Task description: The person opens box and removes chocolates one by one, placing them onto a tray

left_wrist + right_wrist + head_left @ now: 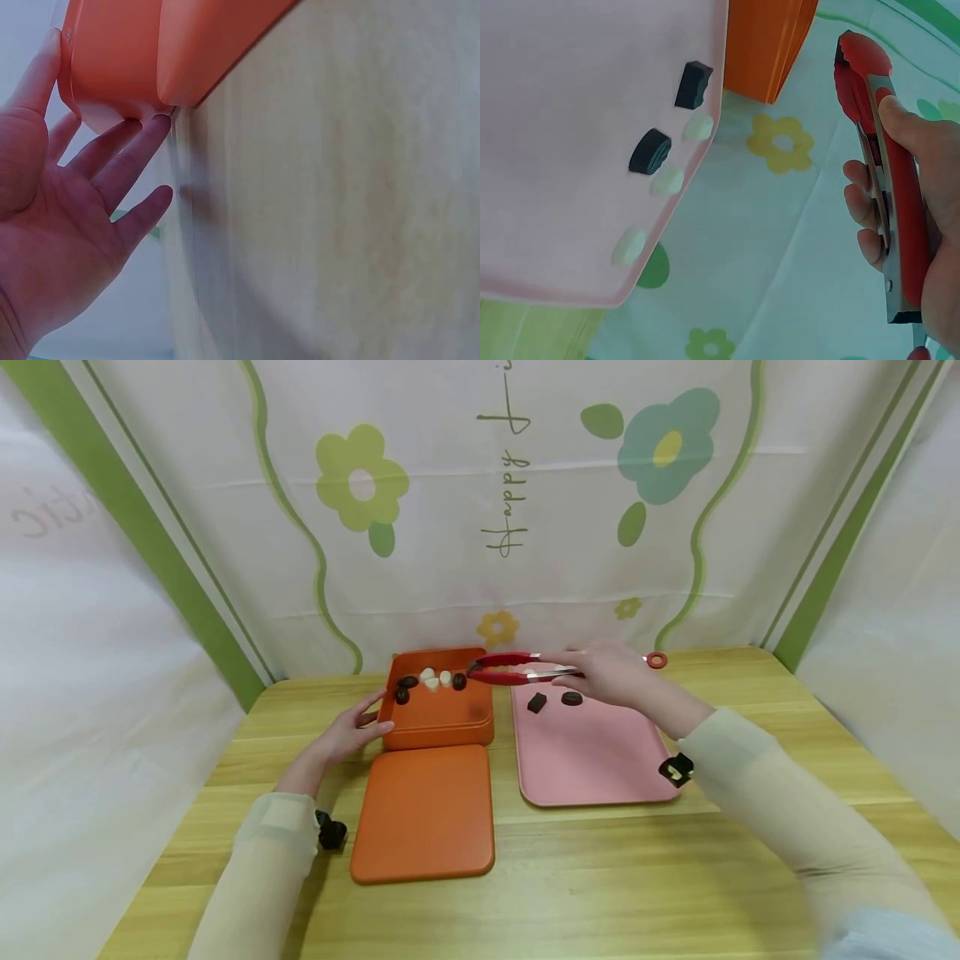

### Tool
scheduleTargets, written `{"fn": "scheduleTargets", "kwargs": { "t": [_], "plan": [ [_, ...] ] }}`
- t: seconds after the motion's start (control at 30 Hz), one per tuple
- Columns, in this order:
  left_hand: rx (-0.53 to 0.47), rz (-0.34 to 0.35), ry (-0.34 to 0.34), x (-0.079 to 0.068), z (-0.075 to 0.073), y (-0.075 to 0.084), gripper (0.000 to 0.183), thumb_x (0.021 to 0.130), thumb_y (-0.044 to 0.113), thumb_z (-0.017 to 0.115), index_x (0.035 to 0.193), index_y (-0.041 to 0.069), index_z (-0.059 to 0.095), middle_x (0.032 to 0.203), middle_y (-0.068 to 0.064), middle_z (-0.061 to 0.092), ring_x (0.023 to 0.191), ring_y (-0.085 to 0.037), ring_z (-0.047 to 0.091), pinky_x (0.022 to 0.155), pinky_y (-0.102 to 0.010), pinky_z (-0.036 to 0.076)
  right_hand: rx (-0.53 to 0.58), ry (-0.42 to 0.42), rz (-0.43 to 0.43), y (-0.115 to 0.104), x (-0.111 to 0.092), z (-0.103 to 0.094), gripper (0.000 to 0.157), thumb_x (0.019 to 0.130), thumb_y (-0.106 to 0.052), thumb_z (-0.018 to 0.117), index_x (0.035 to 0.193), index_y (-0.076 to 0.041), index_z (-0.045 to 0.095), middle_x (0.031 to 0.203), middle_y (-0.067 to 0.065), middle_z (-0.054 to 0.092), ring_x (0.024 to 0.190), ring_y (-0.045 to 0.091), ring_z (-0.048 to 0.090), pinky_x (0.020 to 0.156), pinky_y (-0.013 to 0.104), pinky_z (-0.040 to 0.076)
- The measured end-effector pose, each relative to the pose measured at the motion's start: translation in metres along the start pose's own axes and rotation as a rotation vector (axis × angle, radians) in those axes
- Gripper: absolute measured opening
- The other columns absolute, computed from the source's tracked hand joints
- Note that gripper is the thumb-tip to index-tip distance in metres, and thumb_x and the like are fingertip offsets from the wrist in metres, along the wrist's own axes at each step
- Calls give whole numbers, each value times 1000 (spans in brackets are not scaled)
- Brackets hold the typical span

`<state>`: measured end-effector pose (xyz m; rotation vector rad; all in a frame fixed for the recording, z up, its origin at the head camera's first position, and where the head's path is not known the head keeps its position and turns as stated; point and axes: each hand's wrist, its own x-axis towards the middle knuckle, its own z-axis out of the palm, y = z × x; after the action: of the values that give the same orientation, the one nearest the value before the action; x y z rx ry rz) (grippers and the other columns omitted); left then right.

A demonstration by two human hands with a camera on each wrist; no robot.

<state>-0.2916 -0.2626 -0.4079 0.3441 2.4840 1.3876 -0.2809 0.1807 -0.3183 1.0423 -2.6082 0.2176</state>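
My right hand (603,670) grips red-and-silver tongs (900,195), their tips over the right rim of an orange box (438,735). A dark chocolate piece (473,668) shows between the tong tips in the head view. Inside the box lie dark chocolates (402,695) and several white pieces (432,684) toward the back. With straight, spread fingers, my left hand (75,195) touches the box's left side, its thumb at the front left corner. On the pink tray (600,768) are two dark chocolates (651,152) and white pieces (667,181) along its far edge.
An orange lid (423,814) lies flat in front of the box, left of the tray. Everything stands on a wooden table (585,877). A flower-printed curtain (450,560) hangs right behind the box and tray, with more cloth at both sides.
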Motion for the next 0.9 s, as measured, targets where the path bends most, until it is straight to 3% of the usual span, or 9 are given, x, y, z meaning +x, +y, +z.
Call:
{"fn": "scheduleTargets", "kwargs": {
  "t": [0.17,0.37,0.43,0.67,0.9],
  "plan": [
    [5,-7,-1,0,-1,-1,75,97,29,61,158,20,18,157,-24,18,140,-43,25,107,-60,27,-7,-13,47,10,-20,-7,46,88,-33,73,132,-20,64,107,5,70,76,20,64,58,35,47],
    [2,-6,-1,0,-1,-3,76,97,30,62,158,20,18,157,-23,18,140,-42,26,106,-60,28,-38,9,79,18,-48,-16,47,88,-30,73,133,-23,63,119,11,67,63,23,61,44,30,36],
    [3,-7,-1,-1,0,-2,76,97,30,62,158,20,17,157,-23,17,140,-42,25,107,-60,27,-47,20,81,20,-57,-20,48,88,-30,73,135,-23,61,122,13,65,61,23,60,45,31,38],
    [8,-10,2,0,0,-2,76,97,30,61,158,19,17,158,-23,17,140,-42,25,107,-60,27,-99,-17,136,24,-84,-30,47,86,-28,75,130,-16,65,97,7,69,64,19,58,54,36,45],
    [4,-4,3,0,1,0,76,97,32,62,158,19,18,157,-23,19,140,-42,27,107,-59,28,-91,31,132,35,-109,-28,46,84,-27,76,127,-16,67,105,10,71,69,22,65,54,36,47]
  ]
}}
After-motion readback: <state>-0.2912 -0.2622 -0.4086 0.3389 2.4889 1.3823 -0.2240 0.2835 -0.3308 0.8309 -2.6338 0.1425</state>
